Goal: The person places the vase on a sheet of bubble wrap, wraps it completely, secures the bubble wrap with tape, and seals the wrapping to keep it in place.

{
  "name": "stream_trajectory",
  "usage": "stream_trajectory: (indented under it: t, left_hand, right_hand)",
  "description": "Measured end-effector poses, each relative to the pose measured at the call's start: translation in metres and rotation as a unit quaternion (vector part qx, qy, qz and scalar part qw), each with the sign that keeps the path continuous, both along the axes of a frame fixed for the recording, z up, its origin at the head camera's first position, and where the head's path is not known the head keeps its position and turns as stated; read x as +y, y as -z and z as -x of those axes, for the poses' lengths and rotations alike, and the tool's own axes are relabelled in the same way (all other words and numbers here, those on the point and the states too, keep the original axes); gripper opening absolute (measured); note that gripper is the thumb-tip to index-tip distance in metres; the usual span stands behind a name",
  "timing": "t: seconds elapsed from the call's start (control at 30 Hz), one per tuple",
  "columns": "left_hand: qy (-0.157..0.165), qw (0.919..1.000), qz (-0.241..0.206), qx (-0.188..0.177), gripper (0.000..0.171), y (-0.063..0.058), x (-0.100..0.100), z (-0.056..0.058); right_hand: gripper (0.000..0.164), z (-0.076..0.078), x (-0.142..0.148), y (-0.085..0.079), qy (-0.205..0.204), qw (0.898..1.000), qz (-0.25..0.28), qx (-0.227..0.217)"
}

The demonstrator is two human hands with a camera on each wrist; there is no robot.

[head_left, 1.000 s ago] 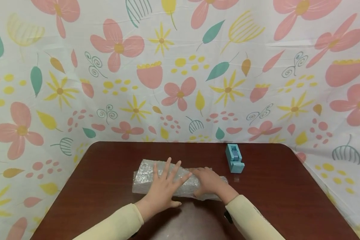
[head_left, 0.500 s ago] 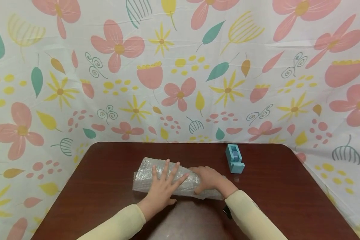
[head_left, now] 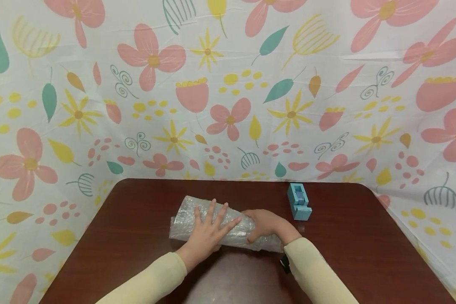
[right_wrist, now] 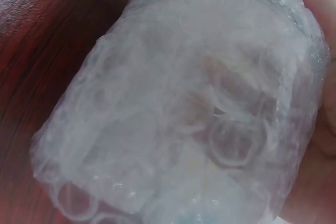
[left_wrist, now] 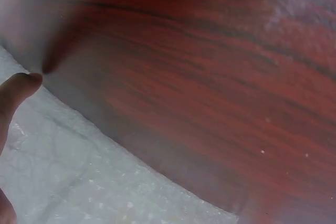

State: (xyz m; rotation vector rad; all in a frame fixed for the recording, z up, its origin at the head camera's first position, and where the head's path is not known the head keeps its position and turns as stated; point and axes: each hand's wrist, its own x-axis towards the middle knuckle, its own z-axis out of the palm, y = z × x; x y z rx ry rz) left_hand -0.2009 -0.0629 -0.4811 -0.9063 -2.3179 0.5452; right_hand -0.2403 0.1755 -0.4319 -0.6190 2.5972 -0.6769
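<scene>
A bundle rolled in clear bubble wrap lies lengthwise across the middle of the table. What it holds inside cannot be made out. My left hand rests on top of it with fingers spread and nearly straight. In the left wrist view, a fingertip sits at the wrap's edge. My right hand curls over the bundle's right part and grips it. The right wrist view looks at the crumpled end of the bubble wrap, with the right hand around its far side.
A light blue tape dispenser stands at the back right of the dark wooden table. Behind the table hangs a flower-patterned cloth. A small clear piece lies on the table just below the dispenser.
The loose upper left edge of the bubble wrap has shifted slightly up and right as the bundle turns a little. My right hand has curled further round it; my left stays spread on top.
</scene>
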Motion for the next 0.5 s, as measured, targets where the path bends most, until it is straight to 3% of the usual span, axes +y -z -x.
stream_trajectory:
  t: [0.2, 0.5]
  left_hand:
    - [0.009, 0.9998, -0.007, 0.013, 0.107, -0.001, 0.001, 0.007]
    - [-0.022, 0.9996, 0.015, -0.014, 0.113, -0.010, 0.007, 0.010]
  right_hand:
    - [0.081, 0.006, 0.003, -0.004, -0.002, 1.000, -0.002, -0.024]
    - [0.084, 0.019, 0.006, -0.005, -0.009, 0.997, -0.005, -0.073]
